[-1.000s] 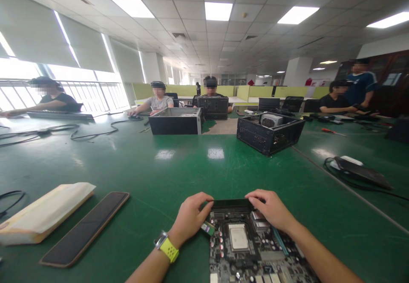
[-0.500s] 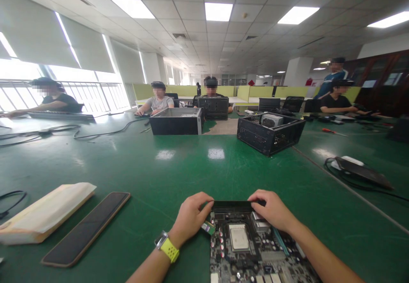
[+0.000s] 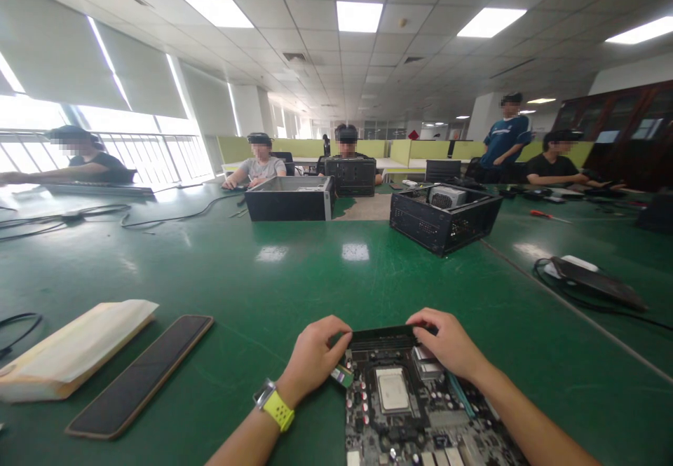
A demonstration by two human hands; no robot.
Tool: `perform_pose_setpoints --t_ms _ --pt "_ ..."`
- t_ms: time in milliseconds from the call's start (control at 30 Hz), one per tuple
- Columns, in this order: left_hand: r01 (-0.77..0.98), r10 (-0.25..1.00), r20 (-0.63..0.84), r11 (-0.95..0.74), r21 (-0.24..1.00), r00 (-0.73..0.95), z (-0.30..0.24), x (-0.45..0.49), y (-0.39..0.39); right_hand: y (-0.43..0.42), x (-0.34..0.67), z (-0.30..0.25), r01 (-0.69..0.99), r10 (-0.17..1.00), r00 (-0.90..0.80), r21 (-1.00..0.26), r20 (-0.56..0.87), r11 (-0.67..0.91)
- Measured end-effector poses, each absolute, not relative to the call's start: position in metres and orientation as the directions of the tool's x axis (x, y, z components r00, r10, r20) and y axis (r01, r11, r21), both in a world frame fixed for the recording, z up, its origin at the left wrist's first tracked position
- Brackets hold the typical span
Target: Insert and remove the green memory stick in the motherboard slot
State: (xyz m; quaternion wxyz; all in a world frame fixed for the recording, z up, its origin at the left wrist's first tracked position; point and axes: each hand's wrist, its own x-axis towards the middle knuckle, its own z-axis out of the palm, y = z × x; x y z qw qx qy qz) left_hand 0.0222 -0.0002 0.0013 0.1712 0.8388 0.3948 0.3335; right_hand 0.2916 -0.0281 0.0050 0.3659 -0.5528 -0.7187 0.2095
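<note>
A motherboard (image 3: pixel 431 417) lies on the green table at the bottom of the view, with a pale square processor (image 3: pixel 392 389) in its socket. Along its far edge run dark memory slots (image 3: pixel 378 344). Over them is a dark RAM stick (image 3: pixel 383 331), its right end a little higher than its left. My left hand (image 3: pixel 322 347) pinches the left end between thumb and finger. The right end is in the pinch of my right hand (image 3: pixel 446 340). Partly under my left hand, a green RAM stick (image 3: pixel 343 375) with a label sticks out beside the board. Whether the held stick sits in a slot cannot be seen.
To the left lie a padded paper envelope (image 3: pixel 78 350) and a phone (image 3: pixel 141 375). Farther off stand open computer cases (image 3: pixel 289 201) (image 3: pixel 444 219). A black device with cable (image 3: pixel 599 282) and a red screwdriver (image 3: pixel 549 216) are at right. Several people are around the table.
My right hand has risen slightly, and the right end of the RAM stick with it. My left hand stays put. In the background, the standing person in blue has moved left.
</note>
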Motion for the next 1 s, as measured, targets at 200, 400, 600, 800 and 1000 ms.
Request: perform_pose_setpoints --t_ms 200,400,600,800,1000 --pt "0.577 0.789 0.408 -0.615 0.538 0.460 0.0001 0.0224 -0.0012 -0.0283 0.2919 0.0060 0.632 0.946 -0.129 -0.710 0.298 0.309" --pt "0.571 0.788 0.396 -0.616 0.543 0.472 0.0009 0.0227 -0.0014 -0.0261 0.2933 0.0027 0.642 0.951 -0.132 -0.707 0.279 0.297" --pt "0.566 0.786 0.392 -0.617 0.546 0.479 0.0016 0.0230 -0.0021 -0.0253 0.2931 -0.0003 0.656 0.952 -0.124 -0.696 0.279 0.290" --pt "0.587 0.798 0.379 -0.602 0.542 0.468 -0.0010 0.0225 -0.0015 -0.0252 0.2930 -0.0006 0.653 0.951 -0.120 -0.698 0.287 0.293" --pt "0.596 0.794 0.392 -0.608 0.523 0.466 -0.0015 0.0218 -0.0003 -0.0258 0.2924 0.0010 0.659 0.953 -0.121 -0.695 0.279 0.287"
